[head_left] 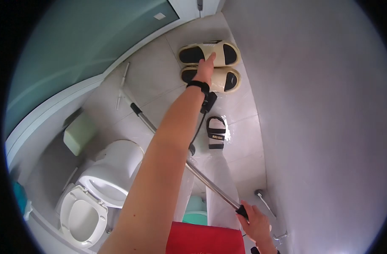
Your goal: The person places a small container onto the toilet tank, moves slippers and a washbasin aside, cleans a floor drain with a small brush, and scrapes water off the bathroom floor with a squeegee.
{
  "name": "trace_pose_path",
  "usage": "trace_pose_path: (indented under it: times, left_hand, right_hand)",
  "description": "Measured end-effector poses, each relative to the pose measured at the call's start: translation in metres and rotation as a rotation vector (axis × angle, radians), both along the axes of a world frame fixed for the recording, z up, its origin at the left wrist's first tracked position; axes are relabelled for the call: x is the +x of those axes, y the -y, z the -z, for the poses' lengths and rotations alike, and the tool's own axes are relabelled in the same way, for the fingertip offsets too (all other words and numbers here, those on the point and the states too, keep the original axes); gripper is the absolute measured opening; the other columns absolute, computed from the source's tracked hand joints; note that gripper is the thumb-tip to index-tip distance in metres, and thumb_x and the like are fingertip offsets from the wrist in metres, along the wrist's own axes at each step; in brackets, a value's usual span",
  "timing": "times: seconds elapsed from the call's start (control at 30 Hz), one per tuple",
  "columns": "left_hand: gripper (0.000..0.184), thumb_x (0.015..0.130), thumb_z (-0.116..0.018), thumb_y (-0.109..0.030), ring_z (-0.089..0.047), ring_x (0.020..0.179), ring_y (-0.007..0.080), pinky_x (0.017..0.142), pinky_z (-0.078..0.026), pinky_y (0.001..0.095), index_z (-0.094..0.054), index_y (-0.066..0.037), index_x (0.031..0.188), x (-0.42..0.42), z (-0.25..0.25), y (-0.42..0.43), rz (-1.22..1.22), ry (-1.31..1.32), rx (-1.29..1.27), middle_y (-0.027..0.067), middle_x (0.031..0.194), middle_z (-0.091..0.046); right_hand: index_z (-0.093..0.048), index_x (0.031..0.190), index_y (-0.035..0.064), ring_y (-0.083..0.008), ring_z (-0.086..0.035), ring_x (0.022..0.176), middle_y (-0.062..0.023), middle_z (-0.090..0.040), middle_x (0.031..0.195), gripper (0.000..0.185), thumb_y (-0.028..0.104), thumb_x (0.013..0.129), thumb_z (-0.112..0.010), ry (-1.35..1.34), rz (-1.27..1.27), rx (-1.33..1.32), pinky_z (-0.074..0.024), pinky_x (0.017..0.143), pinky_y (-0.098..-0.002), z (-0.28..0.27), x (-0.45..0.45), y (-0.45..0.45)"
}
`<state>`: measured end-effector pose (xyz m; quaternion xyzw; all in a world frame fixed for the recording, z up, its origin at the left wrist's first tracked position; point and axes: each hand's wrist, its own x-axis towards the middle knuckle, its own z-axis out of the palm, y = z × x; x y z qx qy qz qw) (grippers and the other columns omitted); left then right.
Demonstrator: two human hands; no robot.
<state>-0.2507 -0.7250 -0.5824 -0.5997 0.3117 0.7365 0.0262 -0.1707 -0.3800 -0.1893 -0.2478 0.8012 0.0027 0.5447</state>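
A pair of cream slippers with black insoles (226,79) lies side by side on the tiled floor at the top. My left hand (206,70) reaches over them, its fingers partly spread at the slippers; whether it grips one is hidden. A black band with a small black device sits at that wrist. My right hand (255,222), lower right, is wrapped round the black grip of a metal pole (210,183). The pole runs up and left under my left arm to a thin white squeegee-like head (122,86) on the floor.
A white toilet (111,182) with its lid raised stands at the lower left, beside a pale green bin (79,134). My sandalled foot (216,133) is on the wet floor. A green bucket (195,216) is between my legs. A grey wall (320,118) rises at the right.
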Motion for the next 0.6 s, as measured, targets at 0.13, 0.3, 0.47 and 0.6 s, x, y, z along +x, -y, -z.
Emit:
trace_pose_path:
  times: [0.13,0.3,0.47,0.6]
  left_hand:
    - [0.061,0.094,-0.043,-0.055,-0.056,0.112,0.0253,0.098,-0.043,0.0389,-0.047,-0.006,0.130,0.032,-0.063,0.003,-0.353,-0.407,0.136,0.0097,0.125,-0.058]
    - [0.061,0.096,-0.038,-0.054,-0.052,0.117,0.0289,0.104,-0.039,0.0432,-0.045,-0.007,0.133,0.073,-0.164,0.011,-0.606,-0.691,0.472,0.0123,0.128,-0.055]
    - [0.058,0.099,-0.034,-0.047,-0.047,0.124,0.0302,0.108,-0.034,0.0427,-0.042,-0.003,0.135,0.098,-0.241,-0.001,-0.781,-0.867,0.488,0.0145,0.135,-0.049]
    - [0.049,0.098,-0.037,-0.036,-0.049,0.122,0.0305,0.107,-0.036,0.0425,-0.045,-0.002,0.132,0.118,-0.263,-0.004,-0.886,-0.931,0.484,0.0145,0.132,-0.052]
  right_hand:
    - [-0.052,0.126,0.0143,-0.0336,-0.063,0.067,-0.0111,-0.060,0.085,0.047,0.036,0.085,-0.063,-0.036,-0.022,-0.072,-0.0504,0.056,-0.0433,-0.008,0.000,0.008]
    - [-0.051,0.125,0.0129,-0.0365,-0.063,0.077,-0.0146,-0.062,0.092,0.047,0.037,0.087,-0.061,-0.023,-0.036,-0.069,-0.0509,0.066,-0.0458,-0.023,0.002,0.009]
    - [-0.050,0.125,0.0116,-0.0384,-0.062,0.087,-0.0175,-0.062,0.098,0.045,0.035,0.088,-0.059,0.001,-0.052,-0.067,-0.0501,0.074,-0.0471,-0.033,0.001,0.015]
    - [-0.054,0.119,0.0093,-0.0379,-0.063,0.085,-0.0182,-0.064,0.095,0.039,0.031,0.087,-0.061,-0.059,-0.101,-0.155,-0.0503,0.072,-0.0452,-0.040,-0.004,0.025]
